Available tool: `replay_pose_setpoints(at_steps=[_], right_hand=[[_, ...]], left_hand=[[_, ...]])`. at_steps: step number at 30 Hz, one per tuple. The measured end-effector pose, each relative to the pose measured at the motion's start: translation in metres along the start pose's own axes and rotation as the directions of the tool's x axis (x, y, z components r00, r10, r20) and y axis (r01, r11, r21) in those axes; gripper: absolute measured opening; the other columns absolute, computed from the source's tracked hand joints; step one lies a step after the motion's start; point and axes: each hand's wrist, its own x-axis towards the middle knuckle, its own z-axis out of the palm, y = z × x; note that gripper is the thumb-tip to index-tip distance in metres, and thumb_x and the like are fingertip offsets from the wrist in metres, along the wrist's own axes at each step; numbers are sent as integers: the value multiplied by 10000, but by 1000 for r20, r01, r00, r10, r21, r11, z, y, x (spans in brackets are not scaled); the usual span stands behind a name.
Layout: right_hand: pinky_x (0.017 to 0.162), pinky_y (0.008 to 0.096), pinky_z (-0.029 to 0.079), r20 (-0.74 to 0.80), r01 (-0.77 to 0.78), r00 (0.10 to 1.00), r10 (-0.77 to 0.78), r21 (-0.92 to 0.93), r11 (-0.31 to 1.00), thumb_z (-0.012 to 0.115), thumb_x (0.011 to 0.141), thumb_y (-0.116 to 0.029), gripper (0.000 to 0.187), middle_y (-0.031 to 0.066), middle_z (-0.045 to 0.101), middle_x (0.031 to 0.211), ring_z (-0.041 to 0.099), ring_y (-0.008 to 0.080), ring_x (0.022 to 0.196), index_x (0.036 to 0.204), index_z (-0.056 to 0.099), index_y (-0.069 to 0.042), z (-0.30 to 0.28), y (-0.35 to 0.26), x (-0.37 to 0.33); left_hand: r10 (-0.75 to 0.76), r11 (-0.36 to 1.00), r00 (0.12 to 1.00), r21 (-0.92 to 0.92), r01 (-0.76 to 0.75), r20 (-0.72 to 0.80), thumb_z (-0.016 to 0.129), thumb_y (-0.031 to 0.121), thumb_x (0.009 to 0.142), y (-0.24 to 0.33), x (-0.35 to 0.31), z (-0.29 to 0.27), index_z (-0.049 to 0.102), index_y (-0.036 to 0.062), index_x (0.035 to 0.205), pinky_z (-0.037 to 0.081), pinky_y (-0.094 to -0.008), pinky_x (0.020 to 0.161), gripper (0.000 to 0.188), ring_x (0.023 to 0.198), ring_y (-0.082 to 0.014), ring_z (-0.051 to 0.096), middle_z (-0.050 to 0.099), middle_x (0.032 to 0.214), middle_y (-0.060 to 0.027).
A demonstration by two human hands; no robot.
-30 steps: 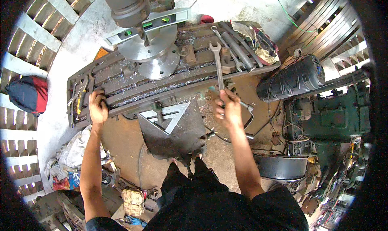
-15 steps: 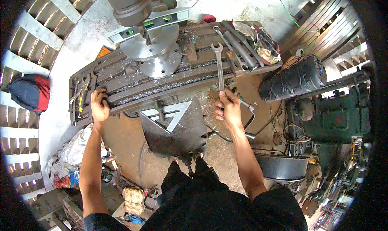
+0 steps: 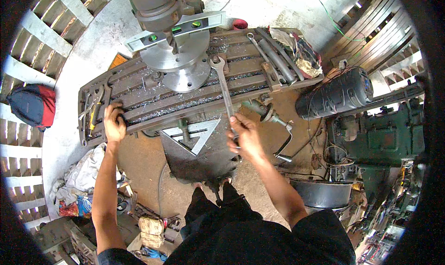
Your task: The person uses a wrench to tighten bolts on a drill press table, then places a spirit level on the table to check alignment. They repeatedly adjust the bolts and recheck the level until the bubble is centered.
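Observation:
My right hand (image 3: 244, 136) is closed round the lower end of a long wrench (image 3: 225, 91). Its open jaw meets a nut (image 3: 215, 59) on the slotted machine table (image 3: 185, 99), beside the flanged steel disc; whether the jaw is fully seated, I cannot tell. My left hand (image 3: 114, 122) has its fingers curled over the table's front edge at the left, near yellow-handled pliers (image 3: 94, 114). A spirit level (image 3: 204, 21) lies across the round steel workpiece (image 3: 174, 56), beneath the machine spindle (image 3: 155, 10).
Steel bars and a ring-ended wrench (image 3: 257, 47) lie at the table's right, beside a rag (image 3: 296, 47). Metal chips fill the slots. A triangular metal square (image 3: 199, 137) rests below the table, left of a crank handle (image 3: 286, 142). A black speaker-like box (image 3: 336, 91) stands right.
My right hand has moved left and slightly down with the wrench, bringing its jaw from over the bare table to the nut beside the disc. My left hand stays on the edge.

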Motion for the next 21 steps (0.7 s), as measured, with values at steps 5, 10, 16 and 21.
replay_pose_setpoints(at_steps=[5, 10, 16, 21], right_hand=[[370, 275, 295, -34, -138, 990, 137, -31, 990, 574, 1030, -267, 221, 3, 452, 653, 398, 123, 443, 1201, 592, -129, -13, -21, 6], [356, 215, 224, 81, -177, 966, 244, -477, 861, 592, 1012, -294, 331, -37, 425, 659, 315, 48, 441, 1294, 626, -123, -83, -121, 25], [307, 258, 247, 132, 60, 983, 130, -890, 452, 719, 891, -321, 286, 8, 541, 596, 419, 89, 369, 986, 705, -52, -101, -244, 91], [345, 267, 272, 330, 313, 939, 99, -937, 158, 688, 879, -304, 280, -20, 490, 549, 389, 72, 393, 815, 685, -32, -76, -306, 139]], left_hand=[[12, 1000, 1000, -2, -12, -10, 451, -76, 673, -4, -1, 1, 585, -32, 793, 457, -437, 959, 185, 1047, -381, 565, 628, 1089, -172], [8, 999, 1000, -42, -8, -8, 456, -77, 670, -6, -2, 2, 592, -35, 818, 456, -440, 961, 205, 1043, -380, 564, 624, 1098, -174], [-3, 1000, 1000, -8, 3, -7, 453, -66, 666, -3, -1, 1, 590, -39, 812, 449, -445, 972, 201, 1048, -389, 557, 628, 1096, -180], [-18, 1000, 1000, -24, 18, 3, 444, -55, 668, -1, 0, -1, 591, -37, 809, 453, -448, 958, 204, 1037, -395, 557, 630, 1098, -183]])
